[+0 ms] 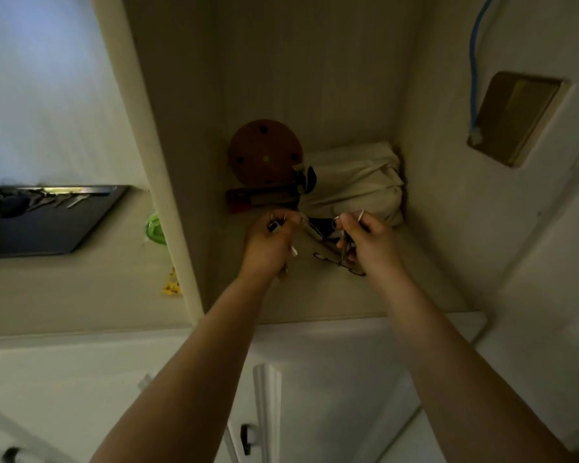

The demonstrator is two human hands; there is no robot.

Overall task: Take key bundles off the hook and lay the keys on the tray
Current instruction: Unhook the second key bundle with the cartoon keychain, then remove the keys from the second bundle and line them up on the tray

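Left hand [268, 240]: curled shut around a small key bundle [276, 225], raised in the dim alcove. Right hand [365, 237]: pinched closed on a second bundle's ring [343, 228], keys dangling. Tray [47, 222]: dark, already bearing keys, well off to the left, nearer the left hand.

The room was dim and yellowish, with pale bluish light only at the upper left wall [30, 78]. Glare streaked the dark tray [47, 225]. Edges bent outward, and everything looked soft.
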